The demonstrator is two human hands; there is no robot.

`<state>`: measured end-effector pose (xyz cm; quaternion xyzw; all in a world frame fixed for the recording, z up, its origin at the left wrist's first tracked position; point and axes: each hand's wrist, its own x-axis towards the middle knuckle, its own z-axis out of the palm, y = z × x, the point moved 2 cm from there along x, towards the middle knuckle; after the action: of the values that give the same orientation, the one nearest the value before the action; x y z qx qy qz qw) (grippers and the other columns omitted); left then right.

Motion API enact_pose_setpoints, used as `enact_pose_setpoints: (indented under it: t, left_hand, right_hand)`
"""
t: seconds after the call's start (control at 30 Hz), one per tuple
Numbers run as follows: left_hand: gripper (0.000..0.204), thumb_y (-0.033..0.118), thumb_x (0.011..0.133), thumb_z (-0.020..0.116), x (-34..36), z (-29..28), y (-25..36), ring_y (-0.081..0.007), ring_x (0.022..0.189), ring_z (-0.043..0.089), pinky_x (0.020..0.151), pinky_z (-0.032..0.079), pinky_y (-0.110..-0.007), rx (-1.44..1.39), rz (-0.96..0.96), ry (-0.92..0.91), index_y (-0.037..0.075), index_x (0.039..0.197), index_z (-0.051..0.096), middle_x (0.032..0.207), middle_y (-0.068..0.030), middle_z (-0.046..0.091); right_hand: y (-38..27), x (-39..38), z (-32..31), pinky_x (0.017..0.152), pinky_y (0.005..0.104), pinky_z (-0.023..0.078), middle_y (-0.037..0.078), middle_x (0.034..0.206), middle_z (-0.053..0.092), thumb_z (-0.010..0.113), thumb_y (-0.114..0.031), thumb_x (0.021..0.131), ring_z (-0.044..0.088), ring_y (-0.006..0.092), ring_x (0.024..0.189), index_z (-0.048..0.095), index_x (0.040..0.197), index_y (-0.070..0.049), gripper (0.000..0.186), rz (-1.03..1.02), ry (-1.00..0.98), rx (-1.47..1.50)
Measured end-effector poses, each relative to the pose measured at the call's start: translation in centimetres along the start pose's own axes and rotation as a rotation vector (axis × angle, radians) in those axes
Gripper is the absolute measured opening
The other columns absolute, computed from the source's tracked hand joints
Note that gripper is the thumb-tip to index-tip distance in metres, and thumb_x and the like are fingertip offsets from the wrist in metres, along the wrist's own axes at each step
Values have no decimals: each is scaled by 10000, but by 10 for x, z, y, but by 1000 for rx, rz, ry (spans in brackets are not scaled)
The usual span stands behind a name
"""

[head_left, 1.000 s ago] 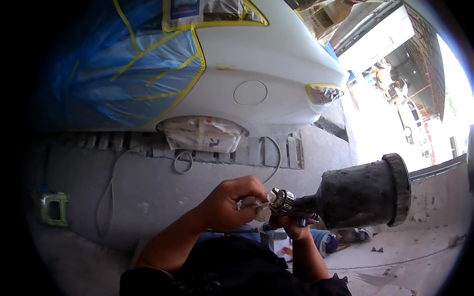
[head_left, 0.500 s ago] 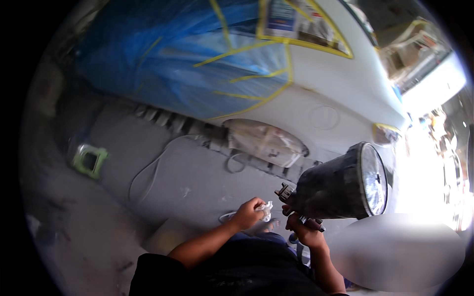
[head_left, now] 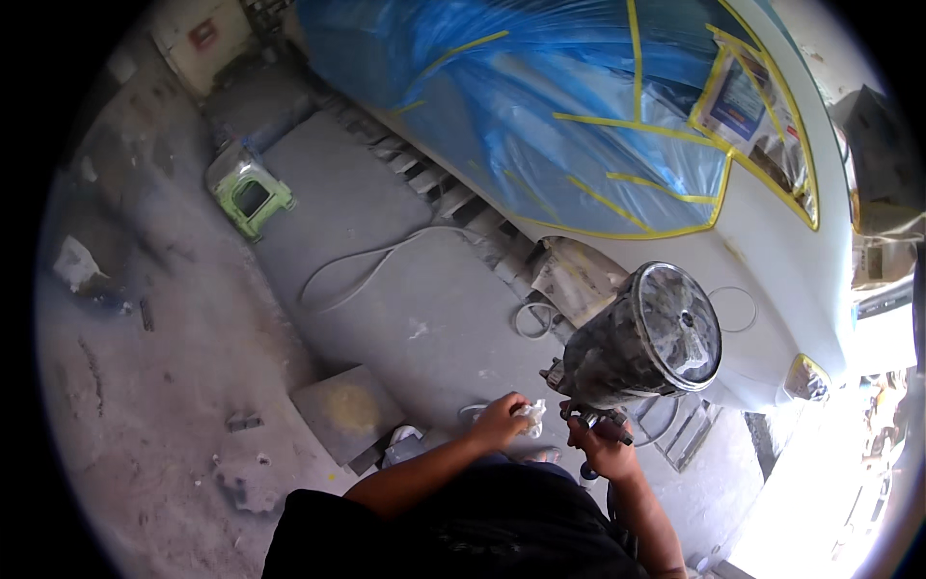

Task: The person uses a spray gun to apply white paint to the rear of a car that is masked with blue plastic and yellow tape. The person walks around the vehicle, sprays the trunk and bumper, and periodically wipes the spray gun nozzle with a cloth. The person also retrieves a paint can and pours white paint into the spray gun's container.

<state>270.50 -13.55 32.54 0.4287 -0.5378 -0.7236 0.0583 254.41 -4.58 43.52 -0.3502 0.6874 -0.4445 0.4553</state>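
My right hand (head_left: 606, 448) is wrapped round the handle of a spray gun (head_left: 610, 352), whose big dark, paint-stained cup tilts with its round lid toward me. To its left, my left hand (head_left: 499, 423) is closed on a crumpled white wipe (head_left: 531, 418), which sticks out past the fingers. It stays a little apart from the gun's nozzle. Beyond both hands stands a pale car body (head_left: 772, 265), partly covered by blue masking film (head_left: 540, 125) with yellow tape along its edges. The masked wheel (head_left: 576, 280) is partly hidden behind the spray gun's cup.
A pale hose (head_left: 371, 267) loops over the grey floor platform (head_left: 386, 328). Further left lies a green frame-like part (head_left: 253, 198). A square board (head_left: 349, 413) with a yellowish patch sits left of my left arm. Metal slats (head_left: 453, 201) run along the car's underside.
The view has swung, so the car sits further right and more floor shows at left. The spray gun's cup has tipped more upright. Both hands keep their hold.
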Motion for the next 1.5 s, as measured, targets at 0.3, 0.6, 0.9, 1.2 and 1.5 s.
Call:
enact_pose_setpoints:
  t: [0.3, 0.6, 0.9, 1.2, 1.5]
  left_hand:
    - [316, 26, 809, 567, 41, 11, 65, -104, 860, 572, 763, 473, -247, -293, 298, -20, -30, 1114, 508, 971, -69, 596]
    - [294, 16, 876, 545, 80, 115, 177, -101, 954, 544, 843, 436, -242, -204, 615, -266, -17, 1160, 479, 1048, -58, 574]
    - [274, 0, 905, 534, 105, 189, 223, -123, 1001, 545, 890, 440, -279, -283, 626, -492, 17, 1175, 489, 1099, -63, 577]
    - [249, 4, 906, 542, 156, 204, 239, -113, 963, 550, 863, 450, -264, -313, 484, -696, 14, 1152, 507, 1068, -55, 590]
    - [279, -25, 820, 523, 245, 108, 120, -99, 884, 566, 774, 465, -235, 269, 121, -556, 13, 1096, 545, 970, -42, 610]
  right_hand:
    - [20, -38, -52, 553, 253, 490, 62, 873, 656, 628, -77, 851, 593, 110, 635, 640, 1003, -10, 167, -79, 165, -65]
    - [53, -90, -123, 656, 277, 476, 67, 936, 600, 547, -66, 880, 558, 110, 691, 616, 885, -20, 83, -276, 360, -5]
    - [72, -132, -152, 611, 259, 484, 60, 823, 636, 600, -101, 852, 596, 110, 676, 643, 981, 22, 184, -132, 564, 247]
    - [74, -117, -128, 622, 263, 489, 51, 829, 644, 645, -204, 845, 605, 111, 688, 646, 1034, 9, 285, -148, 759, 331]
    - [39, -34, -101, 667, 281, 463, 43, 782, 613, 591, -178, 877, 563, 113, 713, 623, 970, -18, 187, 90, 1005, 222]
